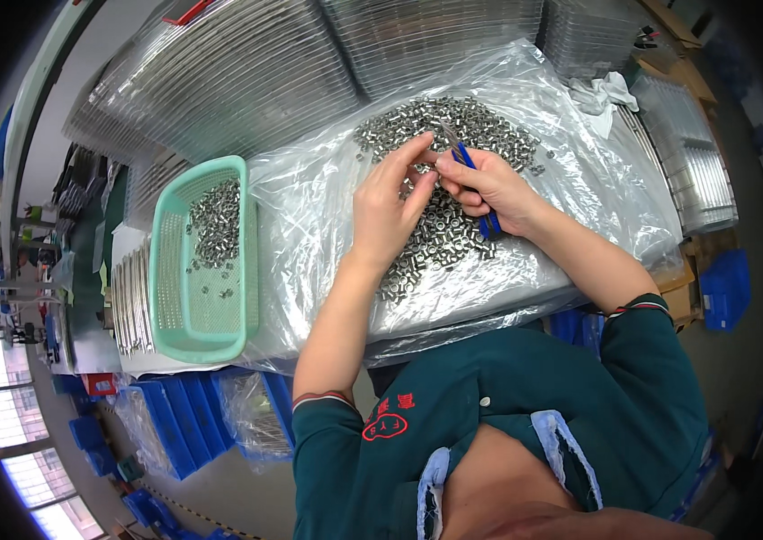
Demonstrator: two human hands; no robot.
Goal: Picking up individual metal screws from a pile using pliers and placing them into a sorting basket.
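Observation:
Above a pile of small shiny metal rings (453, 236) on clear plastic sheeting, my two hands meet. My right hand (500, 191) is closed around blue-handled pliers (464, 158), whose slim metal tip points up and away from me. Fingers of my left hand (387, 196) curl in toward the right fingertips, close to the tool. Whatever sits between those left fingertips is too small and hidden to make out. More of the rings lie beyond the hands and beneath them.
A pale green plastic basket (249, 310) with metal rings inside stands at the left. Stacks of clear plastic trays (219, 85) line the far side; more trays (683, 148) and a white cloth (606, 90) are at the right. Blue bins (179, 423) sit below the table's front edge.

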